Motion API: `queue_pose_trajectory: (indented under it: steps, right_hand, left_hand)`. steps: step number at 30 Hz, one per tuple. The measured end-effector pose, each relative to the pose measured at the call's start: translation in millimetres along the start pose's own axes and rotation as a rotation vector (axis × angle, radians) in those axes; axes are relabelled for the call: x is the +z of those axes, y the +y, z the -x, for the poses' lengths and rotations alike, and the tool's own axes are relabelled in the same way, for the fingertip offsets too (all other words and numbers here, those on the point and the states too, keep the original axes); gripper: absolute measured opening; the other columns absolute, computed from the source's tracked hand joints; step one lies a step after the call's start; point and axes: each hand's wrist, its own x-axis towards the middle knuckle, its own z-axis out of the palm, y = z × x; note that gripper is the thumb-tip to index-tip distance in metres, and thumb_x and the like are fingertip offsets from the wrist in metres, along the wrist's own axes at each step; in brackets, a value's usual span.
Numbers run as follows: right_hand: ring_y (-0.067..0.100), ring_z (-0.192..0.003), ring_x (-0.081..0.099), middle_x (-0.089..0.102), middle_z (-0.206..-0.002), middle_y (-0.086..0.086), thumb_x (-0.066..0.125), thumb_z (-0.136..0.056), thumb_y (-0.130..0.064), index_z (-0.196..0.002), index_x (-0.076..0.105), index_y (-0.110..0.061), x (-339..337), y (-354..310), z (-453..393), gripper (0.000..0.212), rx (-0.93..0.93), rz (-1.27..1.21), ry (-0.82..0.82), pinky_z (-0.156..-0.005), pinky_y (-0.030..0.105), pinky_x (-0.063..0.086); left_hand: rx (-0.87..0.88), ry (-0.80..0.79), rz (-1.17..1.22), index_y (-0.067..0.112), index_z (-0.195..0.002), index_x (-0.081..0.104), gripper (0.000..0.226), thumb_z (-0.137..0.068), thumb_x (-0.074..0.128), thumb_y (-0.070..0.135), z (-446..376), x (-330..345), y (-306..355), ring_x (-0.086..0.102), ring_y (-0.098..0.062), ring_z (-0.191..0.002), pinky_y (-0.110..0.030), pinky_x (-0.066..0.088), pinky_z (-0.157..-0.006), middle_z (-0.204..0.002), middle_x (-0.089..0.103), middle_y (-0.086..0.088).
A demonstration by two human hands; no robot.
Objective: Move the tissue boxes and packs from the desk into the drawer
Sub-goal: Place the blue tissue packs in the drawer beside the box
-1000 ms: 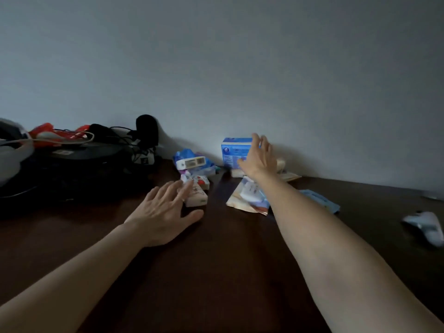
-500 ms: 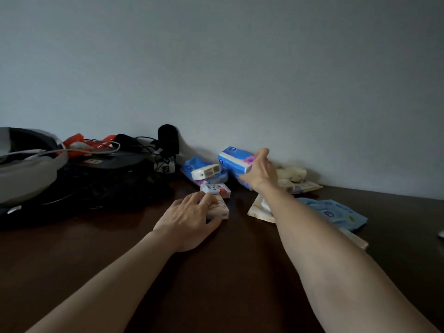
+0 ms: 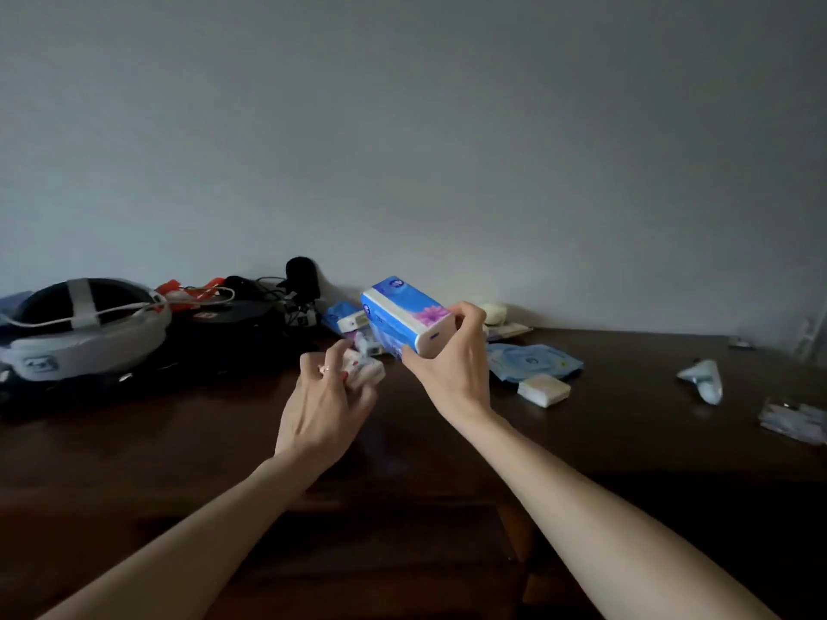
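The step in hand is pickup: both hands have taken items from the cluster at the back of the dark wooden desk (image 3: 179, 463) and hold them above its surface. The right hand (image 3: 452, 373) grips a blue and white tissue pack (image 3: 405, 317) by its near end, thumb underneath and fingers wrapped over the top, so the pack points away and to the left, tilted and clear of the desk. The left hand (image 3: 324, 409) curls its fingers round a small pale tissue pack (image 3: 367, 371) with red print; motion blur makes it hard to tell whether this is one small pack or two held together. Items not yet collected lie near the wall: a blue packet with a white label (image 3: 342, 315) behind the lifted pack, a flat blue wipes pack (image 3: 532, 360) to the right, and a small white folded tissue pack (image 3: 543, 389) just in front of it. A white headset (image 3: 85, 333) and a tangle of black cables (image 3: 268, 288) occupy the left side of the desk; crumpled wrappers (image 3: 702, 378) lie well to the right. The drawer is not identifiable in this view. The next move calls for carrying both packs back toward the body, locating the drawer and setting them inside, then returning for the remaining packs. The task appears to be at an early stage.
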Motion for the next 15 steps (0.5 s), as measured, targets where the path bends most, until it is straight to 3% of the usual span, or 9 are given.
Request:
queue_pose_trajectory:
  steps: [3,5,6,8,10,13,15]
  right_hand:
    - [0.017,-0.101,0.062,0.054,-0.115,-0.005,0.089,-0.065,-0.031,-0.121,0.035,-0.025,-26,-27,63,0.078,-0.059,-0.084,0.025,-0.074,0.026,0.052]
    - [0.019,-0.101,0.064,0.058,-0.117,-0.003,0.089,-0.063,-0.031,-0.121,0.035,-0.028,-40,-39,113,0.080,-0.044,-0.127,0.011,-0.077,0.032,0.055]
    - [0.020,-0.104,0.065,0.058,-0.120,0.000,0.089,-0.062,-0.029,-0.123,0.036,-0.027,-47,-44,139,0.081,-0.049,-0.143,0.005,-0.079,0.035,0.057]
    - [0.017,-0.118,0.062,0.054,-0.130,0.006,0.091,-0.062,-0.021,-0.126,0.040,-0.018,-60,-48,193,0.082,-0.149,-0.169,0.027,-0.091,0.027,0.054]
    - [0.015,-0.129,0.054,0.050,-0.134,0.009,0.090,-0.067,-0.017,-0.124,0.045,-0.009,-73,-48,241,0.073,-0.303,-0.185,0.048,-0.105,0.025,0.045]
    - [0.023,-0.133,0.052,0.051,-0.136,0.006,0.085,-0.082,-0.023,-0.126,0.049,-0.010,-91,-40,305,0.058,-0.546,-0.041,-0.113,-0.118,0.055,0.033]
    - [0.023,-0.137,0.051,0.053,-0.140,0.004,0.080,-0.089,-0.025,-0.130,0.051,-0.015,-100,-30,339,0.051,-0.678,0.046,-0.271,-0.119,0.064,0.027]
  left_hand:
    - [-0.183,0.097,0.263,0.049,-0.136,0.038,0.056,-0.084,0.048,0.067,47,-36,20,0.061,-0.013,-0.090,-0.031,0.045,-0.080,-0.121,0.037,0.007]
    - [-0.256,0.171,0.522,0.040,-0.132,0.050,0.051,-0.088,0.050,0.067,82,-57,35,0.059,0.001,-0.095,-0.031,0.049,-0.089,-0.122,0.049,0.005]
    - [-0.300,0.193,0.674,0.033,-0.128,0.056,0.046,-0.092,0.053,0.061,100,-64,42,0.061,0.001,-0.100,-0.033,0.053,-0.091,-0.118,0.058,0.005]
    - [-0.461,0.160,1.026,0.024,-0.120,0.060,0.032,-0.095,0.058,0.046,145,-74,54,0.069,-0.007,-0.099,-0.036,0.060,-0.083,-0.107,0.069,0.008]
    - [-0.596,0.018,1.295,0.015,-0.119,0.058,0.038,-0.094,0.061,0.043,187,-74,59,0.071,-0.023,-0.107,-0.049,0.060,-0.085,-0.114,0.069,-0.010]
    - [-0.692,-0.170,1.496,0.007,-0.124,0.054,0.045,-0.094,0.067,0.038,250,-62,48,0.061,-0.040,-0.122,-0.053,0.051,-0.102,-0.130,0.061,-0.027]
    - [-0.784,-0.270,1.563,0.006,-0.125,0.058,0.039,-0.094,0.069,0.027,286,-49,31,0.058,-0.044,-0.125,-0.053,0.047,-0.106,-0.133,0.059,-0.029]
